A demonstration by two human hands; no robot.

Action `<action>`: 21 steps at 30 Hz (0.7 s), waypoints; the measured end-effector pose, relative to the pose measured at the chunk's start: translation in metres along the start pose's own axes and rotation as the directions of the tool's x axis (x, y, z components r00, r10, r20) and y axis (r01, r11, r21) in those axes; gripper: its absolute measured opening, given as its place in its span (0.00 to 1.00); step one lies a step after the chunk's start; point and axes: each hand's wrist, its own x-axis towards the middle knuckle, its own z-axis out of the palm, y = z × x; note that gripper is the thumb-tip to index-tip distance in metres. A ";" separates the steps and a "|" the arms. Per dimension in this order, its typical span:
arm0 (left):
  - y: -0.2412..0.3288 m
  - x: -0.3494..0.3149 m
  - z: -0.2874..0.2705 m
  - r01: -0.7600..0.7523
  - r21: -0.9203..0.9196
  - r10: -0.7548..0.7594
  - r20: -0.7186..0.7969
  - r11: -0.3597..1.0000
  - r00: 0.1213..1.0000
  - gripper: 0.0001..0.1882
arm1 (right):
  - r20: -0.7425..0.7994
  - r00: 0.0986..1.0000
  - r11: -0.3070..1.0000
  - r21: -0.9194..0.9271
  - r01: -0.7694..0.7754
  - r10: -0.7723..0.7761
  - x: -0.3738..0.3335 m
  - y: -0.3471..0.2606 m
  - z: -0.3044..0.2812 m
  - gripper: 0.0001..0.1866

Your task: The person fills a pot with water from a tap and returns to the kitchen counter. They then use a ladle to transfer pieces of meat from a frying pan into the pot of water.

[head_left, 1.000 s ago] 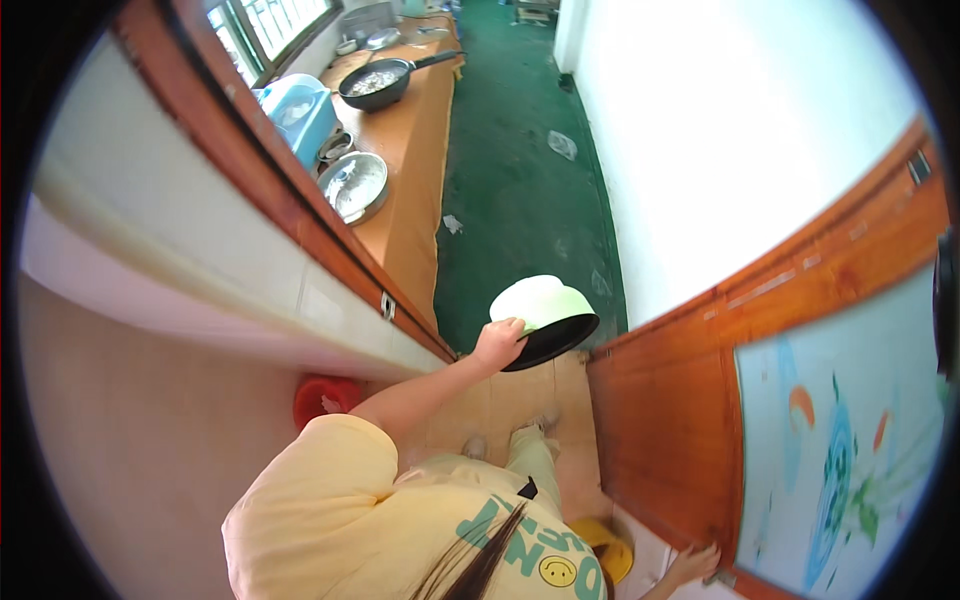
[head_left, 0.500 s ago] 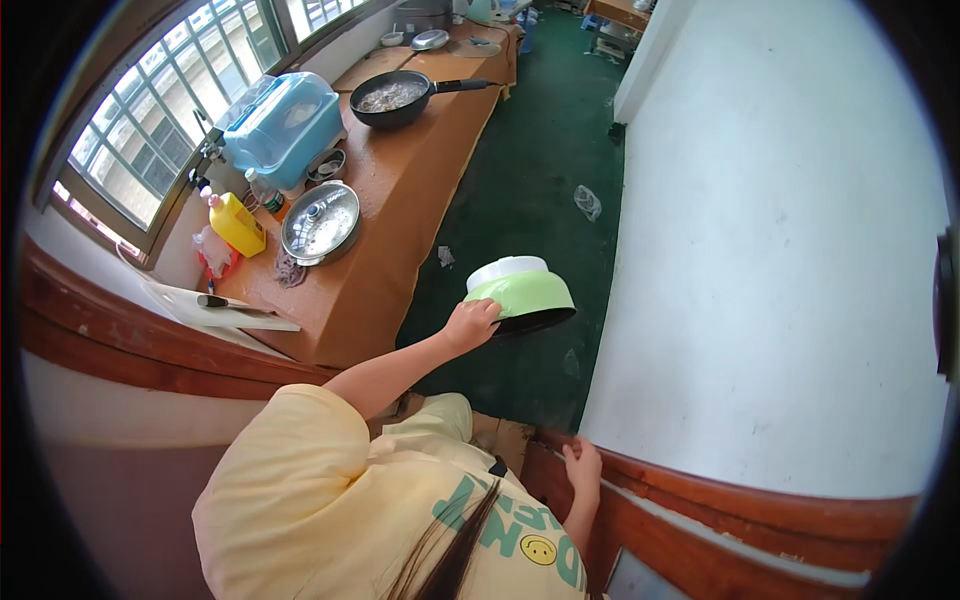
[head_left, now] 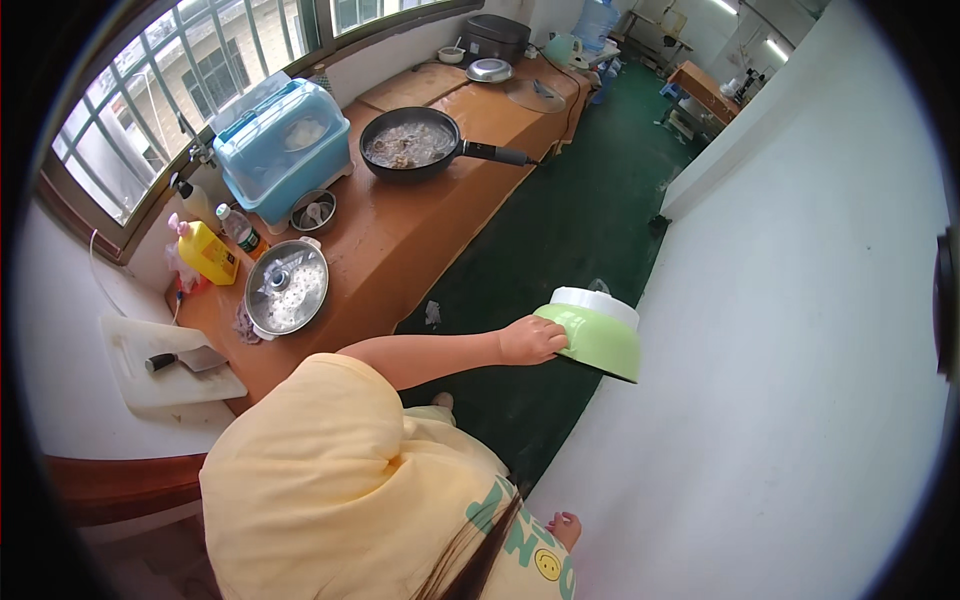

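My left hand point(head_left: 535, 341) grips the edge of a light green pot point(head_left: 598, 337) with a white base. The pot is upside down, its dark rim facing the floor and its base upward, out past the counter beside the white wall. Its inside is mostly hidden. My right hand point(head_left: 566, 529) hangs low by my shirt, partly hidden, fingers loosely bent, with nothing seen in it. On the counter to my left are a lidded metal pan point(head_left: 287, 286) and a black frying pan point(head_left: 410, 145) with cloudy liquid and food in it.
The brown counter point(head_left: 400, 240) also bears a blue dish box point(head_left: 282, 150), a yellow bottle point(head_left: 208, 250), a drink bottle point(head_left: 240, 232) and a small metal bowl point(head_left: 313, 210). A knife point(head_left: 185, 359) lies on a white cutting board point(head_left: 135, 365). A white wall point(head_left: 780, 350) bounds the right.
My left hand has carried the upturned pot rightward and slightly lower in view. My right hand has dropped closer to my shirt. My view has shifted, showing more of the counter and far room.
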 end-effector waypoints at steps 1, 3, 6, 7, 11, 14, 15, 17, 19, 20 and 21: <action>-0.014 0.012 0.007 0.013 -0.012 -0.013 0.006 1.000 1.000 0.16 | -0.020 0.999 0.996 -0.086 0.037 -0.038 -0.001 -0.001 0.008 0.11; -0.047 0.055 0.021 0.177 -0.114 -0.187 -0.091 0.978 0.978 0.14 | -0.022 0.998 0.992 0.117 -0.047 0.050 0.006 -0.021 0.016 0.10; -0.101 0.115 0.047 0.433 -0.260 -0.496 -0.274 0.863 0.824 0.10 | -0.033 0.987 0.940 0.311 -0.141 0.159 0.041 -0.058 0.018 0.10; -0.122 0.132 0.058 0.513 -0.309 -0.596 -0.334 0.801 0.730 0.09 | -0.021 0.982 0.931 0.321 -0.173 0.190 0.060 -0.068 0.019 0.10; -0.220 0.186 0.087 0.532 -0.716 -0.891 -0.339 0.452 0.302 0.08 | 0.104 0.956 0.938 0.189 -0.291 0.276 0.162 -0.094 0.018 0.10; -0.294 0.209 0.082 0.436 -0.862 -0.966 -0.228 0.258 0.121 0.04 | 0.190 0.937 0.951 0.042 -0.305 0.292 0.257 -0.111 -0.001 0.10; -0.324 0.202 0.083 0.378 -0.904 -0.979 -0.197 0.201 0.049 0.04 | 0.225 0.927 0.953 -0.026 -0.301 0.299 0.290 -0.124 -0.011 0.11; -0.355 0.212 0.071 0.234 -0.951 -0.966 -0.232 0.202 -0.110 0.06 | 0.276 0.910 0.950 -0.147 -0.277 0.308 0.357 -0.148 -0.029 0.11; -0.384 0.216 0.062 0.148 -0.958 -0.921 -0.278 0.245 -0.274 0.05 | 0.316 0.898 0.939 -0.254 -0.232 0.308 0.423 -0.176 -0.047 0.11; -0.398 0.218 0.054 0.151 -0.972 -0.895 -0.226 0.180 -0.384 0.06 | 0.329 0.896 0.934 -0.295 -0.203 0.298 0.460 -0.196 -0.052 0.11; -0.414 0.213 0.047 0.282 -0.951 -0.820 -0.260 0.125 -0.511 0.08 | 0.338 0.898 0.928 -0.334 -0.165 0.281 0.497 -0.218 -0.058 0.11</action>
